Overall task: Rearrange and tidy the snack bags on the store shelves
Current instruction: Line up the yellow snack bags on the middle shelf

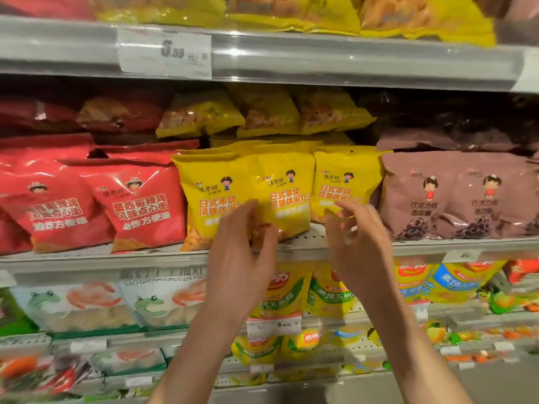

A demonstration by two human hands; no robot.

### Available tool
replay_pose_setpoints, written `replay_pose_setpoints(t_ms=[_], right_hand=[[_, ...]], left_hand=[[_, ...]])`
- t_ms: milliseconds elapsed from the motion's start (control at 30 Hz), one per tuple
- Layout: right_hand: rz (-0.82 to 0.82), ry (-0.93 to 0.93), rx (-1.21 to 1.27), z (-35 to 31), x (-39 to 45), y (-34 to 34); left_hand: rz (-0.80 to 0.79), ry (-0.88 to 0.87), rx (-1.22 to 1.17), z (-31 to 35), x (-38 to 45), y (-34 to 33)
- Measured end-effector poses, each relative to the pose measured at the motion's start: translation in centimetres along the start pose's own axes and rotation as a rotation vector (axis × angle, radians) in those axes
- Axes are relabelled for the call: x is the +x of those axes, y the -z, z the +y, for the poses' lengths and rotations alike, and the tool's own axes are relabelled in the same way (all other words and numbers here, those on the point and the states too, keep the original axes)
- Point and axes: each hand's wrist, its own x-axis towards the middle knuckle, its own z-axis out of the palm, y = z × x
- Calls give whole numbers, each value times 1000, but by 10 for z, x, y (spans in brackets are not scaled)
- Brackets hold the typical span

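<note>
— Snack bags, the yellow ones [280, 188] — where are they sitting?

— They are standing upright in a row at the front of the middle shelf [306, 237], three across, with more yellow bags lying flat behind and above them. Red bags [140, 205] are standing to their left and brown bags [437, 196] to their right.

— What is your left hand doing?

— My left hand [239, 249] is reaching up with fingers spread loosely and slightly curled, lying over the lower edge of the left and middle yellow bags. It looks to be touching them, but I cannot tell whether it is gripping anything.

— And the right?

— My right hand [358, 237] is hovering just in front of the bottom of the right yellow bag, fingers half curled, holding nothing that I can see.

— What else is around you?

— A price tag [164, 53] is hanging on the grey rail of the shelf above, under more yellow bags. Below my wrists, lower shelves are carrying green-and-white bags [81, 304] and yellow corn-snack bags [280, 290].
</note>
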Motion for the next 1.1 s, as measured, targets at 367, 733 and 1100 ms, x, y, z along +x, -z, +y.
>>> replay_pose_setpoints(t_ms=[367, 733, 1100], right_hand=[[-146, 139, -239, 10, 65, 1], [-263, 111, -227, 13, 79, 6], [-292, -120, 224, 4, 94, 20]], left_hand=[[169, 90, 159, 11, 18, -33], [180, 145, -18, -7, 21, -17], [-3, -5, -45, -15, 20, -14]])
